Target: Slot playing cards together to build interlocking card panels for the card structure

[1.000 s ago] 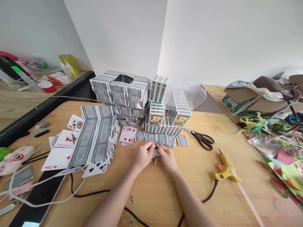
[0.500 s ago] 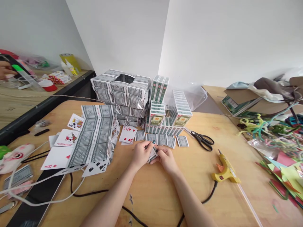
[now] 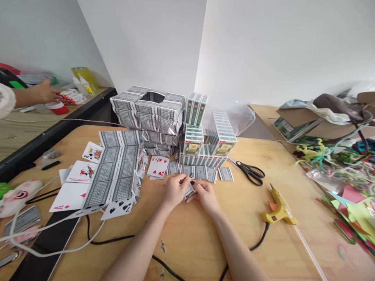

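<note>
My left hand and my right hand meet at the middle of the table, both closed on a small folded card piece with a grey patterned back. Their thumbs nearly touch at its upper edge, and fingers cover part of it. Just beyond lies a row of grey card pieces. Left of the row are red heart cards. Farther back stand a stacked structure of grey cards and green-and-white card boxes.
A folded card panel lies to the left over loose cards and cables. Black scissors and a yellow glue gun lie to the right. Coloured paper covers the right edge. Another person's hand is over the left table.
My right thumb has shifted up and inward along the card piece, toward my left fingers. The other person's hand and sleeve have come farther into view at left.
</note>
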Motion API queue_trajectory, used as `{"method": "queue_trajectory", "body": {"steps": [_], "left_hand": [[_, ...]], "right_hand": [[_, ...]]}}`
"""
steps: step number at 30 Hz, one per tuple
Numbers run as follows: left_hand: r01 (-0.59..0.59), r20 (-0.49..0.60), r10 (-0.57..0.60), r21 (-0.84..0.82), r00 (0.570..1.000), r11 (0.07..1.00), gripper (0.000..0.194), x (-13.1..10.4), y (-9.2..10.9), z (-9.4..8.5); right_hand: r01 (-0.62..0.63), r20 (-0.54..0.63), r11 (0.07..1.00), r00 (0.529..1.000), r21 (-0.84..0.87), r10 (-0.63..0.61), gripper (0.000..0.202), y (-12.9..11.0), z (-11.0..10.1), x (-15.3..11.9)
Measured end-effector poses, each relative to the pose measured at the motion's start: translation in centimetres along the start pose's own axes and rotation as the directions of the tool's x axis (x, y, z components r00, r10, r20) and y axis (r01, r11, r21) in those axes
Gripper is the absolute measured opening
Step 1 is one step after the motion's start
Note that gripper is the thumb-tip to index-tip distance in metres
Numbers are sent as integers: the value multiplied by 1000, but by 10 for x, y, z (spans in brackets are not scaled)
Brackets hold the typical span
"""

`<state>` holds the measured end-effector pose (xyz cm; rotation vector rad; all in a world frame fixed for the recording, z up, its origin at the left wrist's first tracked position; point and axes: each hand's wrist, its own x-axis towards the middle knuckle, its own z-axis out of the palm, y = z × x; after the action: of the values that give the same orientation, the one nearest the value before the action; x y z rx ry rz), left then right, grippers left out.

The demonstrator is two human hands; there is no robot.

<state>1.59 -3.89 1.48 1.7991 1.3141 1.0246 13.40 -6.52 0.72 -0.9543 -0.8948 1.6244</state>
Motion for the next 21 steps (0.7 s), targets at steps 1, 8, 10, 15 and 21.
{"method": "queue_trajectory", "body": {"steps": [1, 8, 10, 15, 21], "left_hand": [[-7, 0, 7, 11, 1000, 1000, 29, 0, 0, 0], [27, -22, -26, 46, 999, 999, 32, -2, -2, 2], [48, -32, -47, 25, 998, 999, 32, -1, -3, 2], [92, -35, -94, -56, 995, 994, 31, 2, -7, 1], [130, -78, -136, -82, 988, 988, 28, 3, -3, 1]], "right_hand": [[0, -8, 1000, 1000, -2, 0, 24, 0, 0, 0], [-9, 11, 1000, 1000, -7, 9, 21, -1, 1, 0], [-8, 46, 1000, 999, 6, 8, 23, -3, 2, -1], [-22, 83, 1000, 996, 16, 20, 27, -6, 5, -3], [-32, 103, 998, 994, 51, 26, 25, -6, 6, -3]]}}
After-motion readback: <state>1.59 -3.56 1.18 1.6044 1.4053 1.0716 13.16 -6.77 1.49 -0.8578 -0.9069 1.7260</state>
